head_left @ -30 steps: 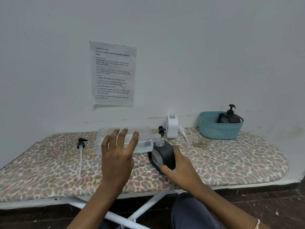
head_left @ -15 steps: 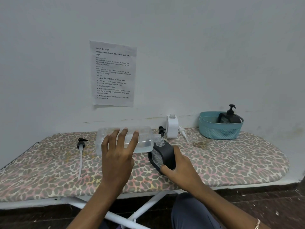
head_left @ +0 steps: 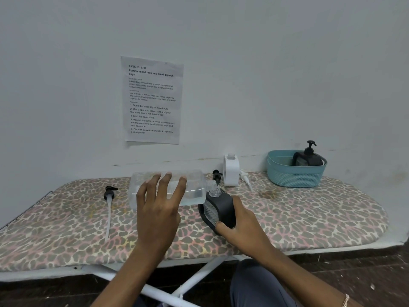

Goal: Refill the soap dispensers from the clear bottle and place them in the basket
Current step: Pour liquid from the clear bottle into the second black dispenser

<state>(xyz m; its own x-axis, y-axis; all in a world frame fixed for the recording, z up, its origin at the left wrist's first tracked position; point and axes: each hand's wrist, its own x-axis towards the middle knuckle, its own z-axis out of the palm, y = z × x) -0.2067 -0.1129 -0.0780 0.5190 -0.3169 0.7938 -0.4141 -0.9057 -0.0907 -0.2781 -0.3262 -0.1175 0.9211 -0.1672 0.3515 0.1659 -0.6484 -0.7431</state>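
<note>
Refill under way. The left hand (head_left: 158,209), fingers spread and curled over the clear bottle (head_left: 194,188), holds it sideways at centre, neck at the mouth of the tilted black dispenser (head_left: 221,207). The right hand (head_left: 245,227) grips that dispenser's base. One capped dispenser (head_left: 308,159) already stands in the basket (head_left: 294,178) at 2 o'clock. The white dispenser (head_left: 231,171), uncapped at 1 o'clock, apparently awaits filling.

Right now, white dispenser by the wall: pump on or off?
Off. The white dispenser stands with a bare neck; a white pump lies beside it.
</note>
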